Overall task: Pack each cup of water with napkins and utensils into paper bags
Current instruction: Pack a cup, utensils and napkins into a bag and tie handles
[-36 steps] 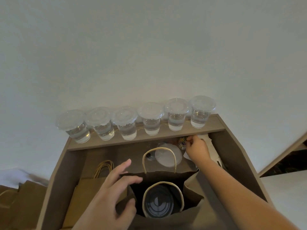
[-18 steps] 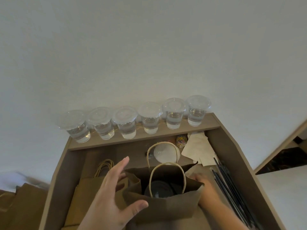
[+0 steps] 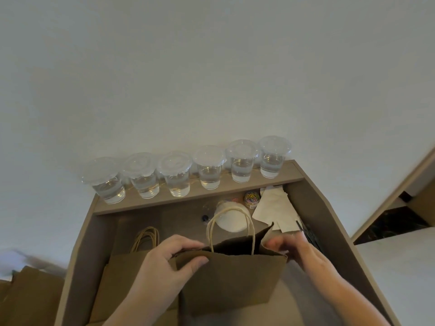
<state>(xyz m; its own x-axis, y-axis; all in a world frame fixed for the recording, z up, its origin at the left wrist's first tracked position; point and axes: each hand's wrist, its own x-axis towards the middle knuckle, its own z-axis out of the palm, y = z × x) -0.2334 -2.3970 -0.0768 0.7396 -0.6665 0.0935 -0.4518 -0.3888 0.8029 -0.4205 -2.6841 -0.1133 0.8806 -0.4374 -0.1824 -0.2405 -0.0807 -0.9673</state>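
Nearest, the left hand [image 3: 169, 264] pinches the upper left edge of the upright paper bag [image 3: 230, 281], thumb on the front panel and fingers behind. The right hand [image 3: 303, 252] sits at the bag's right fold with curled fingers; blur prevents confirming a grip. The step appears to be handling the bag mouth. Hold both top edges level, keep the bag vertical, and keep the twine handles [image 3: 251, 228] clear of the opening. The bag interior is dark, so its contents cannot be determined. Left of it, a stack of flat bags [image 3: 127, 278] lies on the counter [image 3: 164, 222]. Beyond the right hand lie dark utensils [image 3: 310, 236], then napkins [image 3: 274, 209], a white lid [image 3: 231, 222] and a tub of coloured clips [image 3: 251, 200]. Farthest, six lidded cups [image 3: 209, 175], each part-filled with water, stand in a row on the shelf [image 3: 235, 189].
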